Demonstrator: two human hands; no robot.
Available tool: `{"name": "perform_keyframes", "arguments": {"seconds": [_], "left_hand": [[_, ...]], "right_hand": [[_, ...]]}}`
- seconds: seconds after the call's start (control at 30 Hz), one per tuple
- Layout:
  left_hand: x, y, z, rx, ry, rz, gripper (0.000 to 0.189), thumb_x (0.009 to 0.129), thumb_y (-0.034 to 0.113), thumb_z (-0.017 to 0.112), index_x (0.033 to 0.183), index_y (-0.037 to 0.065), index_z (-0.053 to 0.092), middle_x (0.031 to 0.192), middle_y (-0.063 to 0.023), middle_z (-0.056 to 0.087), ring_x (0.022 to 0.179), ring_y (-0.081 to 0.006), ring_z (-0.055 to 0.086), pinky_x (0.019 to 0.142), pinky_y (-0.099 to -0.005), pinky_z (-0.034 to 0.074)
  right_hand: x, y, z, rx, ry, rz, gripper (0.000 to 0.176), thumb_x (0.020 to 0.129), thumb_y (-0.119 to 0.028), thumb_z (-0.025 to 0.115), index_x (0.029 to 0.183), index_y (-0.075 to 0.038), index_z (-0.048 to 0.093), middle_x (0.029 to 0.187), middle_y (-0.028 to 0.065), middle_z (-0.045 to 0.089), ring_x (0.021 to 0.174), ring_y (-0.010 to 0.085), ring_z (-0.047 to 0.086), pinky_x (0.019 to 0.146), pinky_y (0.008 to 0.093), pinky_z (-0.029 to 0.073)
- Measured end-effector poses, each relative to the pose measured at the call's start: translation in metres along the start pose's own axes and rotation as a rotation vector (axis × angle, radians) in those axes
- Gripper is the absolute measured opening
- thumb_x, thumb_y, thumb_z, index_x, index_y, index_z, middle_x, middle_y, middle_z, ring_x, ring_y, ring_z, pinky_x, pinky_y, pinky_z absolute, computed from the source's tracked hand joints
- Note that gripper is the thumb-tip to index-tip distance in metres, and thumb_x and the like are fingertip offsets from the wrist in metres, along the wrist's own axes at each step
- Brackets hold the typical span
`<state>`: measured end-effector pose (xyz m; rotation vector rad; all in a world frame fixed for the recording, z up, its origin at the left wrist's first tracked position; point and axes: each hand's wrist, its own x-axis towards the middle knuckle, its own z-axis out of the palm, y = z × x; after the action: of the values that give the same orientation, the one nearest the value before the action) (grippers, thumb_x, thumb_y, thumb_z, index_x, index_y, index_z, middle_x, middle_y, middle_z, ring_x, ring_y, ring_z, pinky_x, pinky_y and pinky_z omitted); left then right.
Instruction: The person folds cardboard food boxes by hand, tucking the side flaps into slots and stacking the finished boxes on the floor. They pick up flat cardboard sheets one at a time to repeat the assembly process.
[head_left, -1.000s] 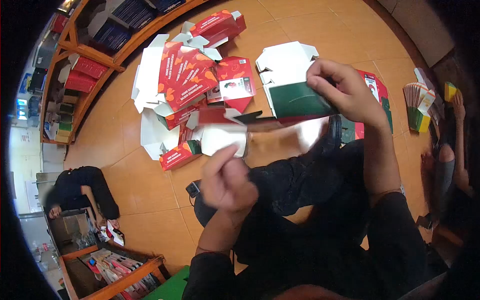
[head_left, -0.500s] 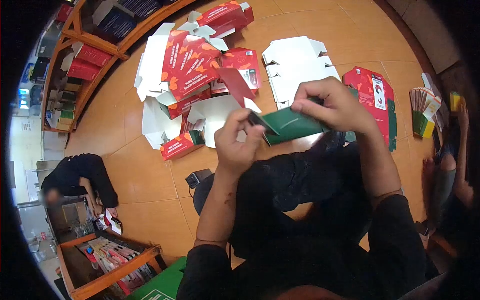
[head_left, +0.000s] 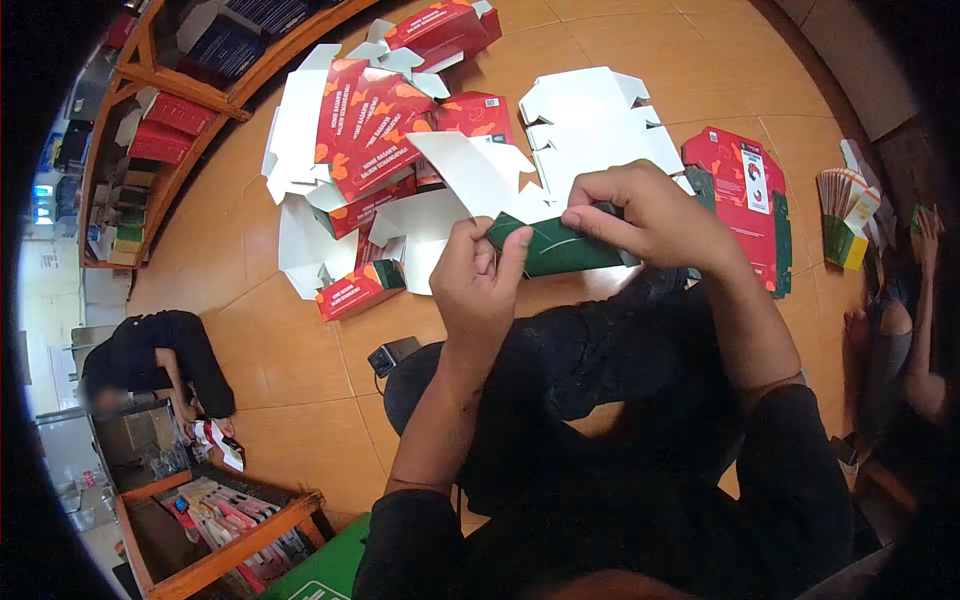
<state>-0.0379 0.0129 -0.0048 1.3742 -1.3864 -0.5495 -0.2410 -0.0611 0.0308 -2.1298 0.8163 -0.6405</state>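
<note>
Red, orange-patterned cardboard boxes lie heaped on the orange tiled floor. The left hand pinches 1 end of a partly folded, green-and-white cardboard carton above the person's dark-trousered legs; the right hand pinches its upper edge. Further right lies a flat red-and-green cardboard sheet.
</note>
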Motion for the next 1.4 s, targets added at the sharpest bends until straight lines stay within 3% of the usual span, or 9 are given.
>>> {"name": "perform_keyframes", "arguments": {"seconds": [0.23,0.53,0.8,1.03,1.1,1.23,1.3,1.33,1.4], "left_hand": [[-0.002,-0.01,0.001,-0.117,-0.027,0.07,0.016,0.085,0.003,0.073,0.095,-0.001,0.061,0.067,0.0093,0.034,0.061,-0.0026,0.029,0.056,-0.018,0.026],[0.004,-0.018,-0.005,-0.315,-0.236,-0.291,0.013,0.086,0.007,0.074,0.095,-0.001,0.068,0.067,0.0105,0.043,0.06,-0.0001,0.035,0.054,-0.0171,0.028],[0.0,-0.012,-0.007,-0.194,-0.404,-0.142,0.013,0.085,0.006,0.074,0.094,-0.002,0.069,0.065,0.0094,0.044,0.061,-0.0001,0.036,0.055,-0.0172,0.03],[0.001,-0.004,0.0,-0.105,-0.269,-0.085,0.02,0.091,0.008,0.068,0.108,0.0,0.07,0.071,0.0059,0.05,0.062,-0.0023,0.041,0.057,-0.0186,0.034],[0.001,-0.012,0.006,-0.106,-0.216,0.078,0.024,0.088,0.006,0.068,0.111,0.003,0.07,0.07,-0.0021,0.056,0.059,-0.008,0.043,0.057,-0.0239,0.038],[-0.005,-0.013,0.005,-0.12,-0.214,0.086,0.019,0.089,0.007,0.067,0.107,0.003,0.072,0.073,-0.0031,0.061,0.061,-0.0115,0.053,0.06,-0.0249,0.044],[-0.007,-0.006,-0.005,0.026,-0.299,-0.078,0.034,0.092,0.007,0.063,0.126,0.002,0.06,0.099,-0.0086,0.063,0.087,-0.0155,0.061,0.075,-0.0284,0.048],[-0.012,-0.009,0.001,0.024,-0.296,-0.074,0.034,0.092,0.007,0.063,0.126,0.002,0.06,0.099,-0.0086,0.063,0.087,-0.0155,0.061,0.075,-0.0284,0.048],[-0.021,-0.016,0.02,-0.254,0.207,-0.02,0.056,0.097,0.013,0.058,0.146,0.0,0.033,0.131,-0.0165,0.048,0.119,-0.0208,0.05,0.096,-0.0332,0.041]], "right_hand": [[0.0,-0.001,0.003,-0.037,-0.001,-0.02,0.025,0.096,-0.026,0.059,0.083,-0.005,0.063,0.064,0.0093,0.058,0.059,0.0224,0.055,0.058,0.0338,0.042],[0.0,0.005,0.0,-0.125,-0.089,-0.183,0.018,0.092,-0.024,0.062,0.085,-0.007,0.065,0.075,0.0059,0.062,0.076,0.0247,0.053,0.078,0.037,0.04],[0.0,0.006,0.007,-0.164,-0.104,-0.198,0.017,0.091,-0.023,0.063,0.086,-0.007,0.065,0.08,0.0055,0.063,0.078,0.0259,0.055,0.082,0.0357,0.039],[0.002,0.005,0.004,-0.103,-0.014,-0.131,0.018,0.091,-0.024,0.062,0.085,-0.007,0.063,0.077,0.0067,0.062,0.076,0.0259,0.056,0.08,0.0349,0.04],[0.002,0.004,0.007,-0.117,-0.01,-0.127,0.018,0.091,-0.023,0.062,0.084,-0.006,0.062,0.076,0.0072,0.062,0.073,0.0254,0.056,0.079,0.0351,0.04],[0.002,0.007,0.015,-0.126,0.006,-0.168,0.018,0.092,-0.022,0.062,0.084,-0.006,0.062,0.075,0.0077,0.062,0.073,0.0255,0.056,0.078,0.0354,0.04],[0.003,0.002,0.012,-0.16,0.045,-0.137,0.015,0.09,-0.02,0.063,0.085,-0.006,0.063,0.076,0.0087,0.062,0.073,0.0256,0.057,0.075,0.0348,0.042],[0.003,-0.001,0.012,-0.164,0.045,-0.14,0.015,0.09,-0.02,0.063,0.085,-0.006,0.063,0.076,0.0087,0.062,0.073,0.0256,0.057,0.075,0.0348,0.042],[0.001,-0.01,0.013,-0.131,0.282,-0.144,0.013,0.087,-0.019,0.067,0.083,-0.007,0.066,0.074,0.0084,0.063,0.068,0.0259,0.059,0.065,0.0339,0.045]]}}
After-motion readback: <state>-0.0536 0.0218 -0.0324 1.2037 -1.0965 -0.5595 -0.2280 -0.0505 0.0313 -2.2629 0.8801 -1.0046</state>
